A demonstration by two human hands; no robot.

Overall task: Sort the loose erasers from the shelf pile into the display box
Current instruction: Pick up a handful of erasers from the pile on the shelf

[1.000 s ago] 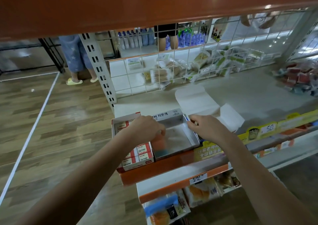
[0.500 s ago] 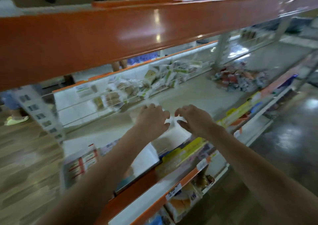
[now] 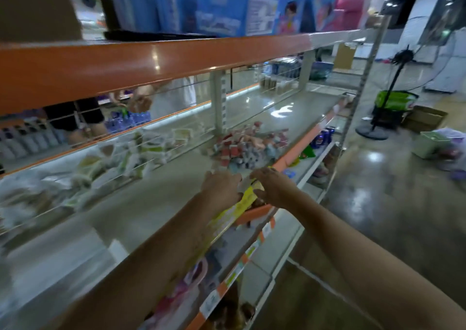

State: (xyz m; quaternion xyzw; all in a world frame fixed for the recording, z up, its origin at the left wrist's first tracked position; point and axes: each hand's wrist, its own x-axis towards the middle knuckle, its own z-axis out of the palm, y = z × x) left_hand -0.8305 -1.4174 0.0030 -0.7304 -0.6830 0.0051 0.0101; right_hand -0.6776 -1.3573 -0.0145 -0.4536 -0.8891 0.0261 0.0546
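Head view, blurred: both arms reach along the shelf, left hand and right hand side by side at its front edge, fingers loosely bent, can't tell if they hold anything; eraser pile just beyond them on the shelf, display box out of frame.

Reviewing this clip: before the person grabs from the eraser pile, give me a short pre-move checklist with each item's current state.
1. Heap of small red, white and blue packaged erasers lies in view on the grey shelf: ok.
2. Path to heap unobstructed: ok.
3. Left hand empty: cannot tell, blurred.
4. Right hand empty: cannot tell; something pale shows between the hands.
5. Display box in view for drop-off: not ok, out of frame.
6. Hands at heap: not ok, short of it.
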